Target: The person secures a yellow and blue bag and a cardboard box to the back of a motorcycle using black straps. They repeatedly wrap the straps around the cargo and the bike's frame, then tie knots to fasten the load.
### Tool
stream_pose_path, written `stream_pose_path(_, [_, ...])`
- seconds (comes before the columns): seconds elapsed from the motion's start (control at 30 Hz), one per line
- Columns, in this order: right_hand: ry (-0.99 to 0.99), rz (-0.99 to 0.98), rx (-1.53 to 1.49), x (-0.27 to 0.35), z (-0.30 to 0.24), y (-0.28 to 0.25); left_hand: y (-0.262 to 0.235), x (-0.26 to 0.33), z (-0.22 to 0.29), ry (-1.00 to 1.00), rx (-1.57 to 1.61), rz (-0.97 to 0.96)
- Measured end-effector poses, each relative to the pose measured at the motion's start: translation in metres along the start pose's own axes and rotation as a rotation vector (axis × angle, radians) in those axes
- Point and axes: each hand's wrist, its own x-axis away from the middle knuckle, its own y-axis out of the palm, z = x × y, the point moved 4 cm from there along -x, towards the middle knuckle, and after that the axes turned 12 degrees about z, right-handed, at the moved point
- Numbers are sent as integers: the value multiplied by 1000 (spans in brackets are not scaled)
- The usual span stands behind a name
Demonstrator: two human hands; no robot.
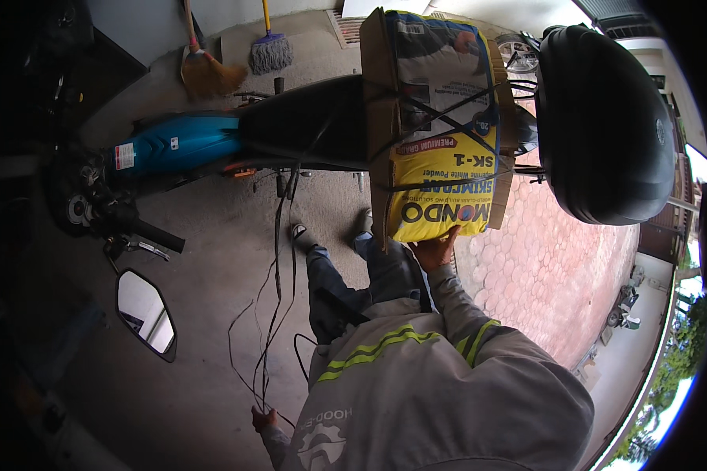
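Note:
A yellow and grey sack lies on a sheet of brown cardboard across the seat of a blue and black motorcycle. Thin black elastic cords cross over the sack. My right hand grips the near edge of the sack, with the grey sleeve reaching up to it. My left hand is low at my side and closed on the ends of long black cords that hang down from the motorcycle to the floor.
A big black top box sits on the motorcycle's rear, right of the sack. The handlebar and a mirror are at the left. Two brooms lean against the far wall. The floor is grey concrete, with red paving to the right.

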Motion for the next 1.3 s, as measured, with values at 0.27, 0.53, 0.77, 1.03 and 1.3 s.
stream_pose_path(0.27, [110, -75, -35, 5, -1, -7, -213, 104, 516, 1229, 1045, 384])
stream_pose_path(0.53, [138, -28, -85, -2, 11, -26, -293, 138, 768, 1509, 671, 668])
stream_pose_path(0.77, [141, 83, -237, 14, -2, -2, -288, 120, 823, 1705, 579, 685])
stream_pose_path(1.03, [265, 398, -696, 26, -8, 27, -309, 82, 925, 1656, 860, 417])
stream_pose_path(1.3, [113, 336, -25, 32, -12, 30, -340, 81, 1087, 1544, 888, 8])
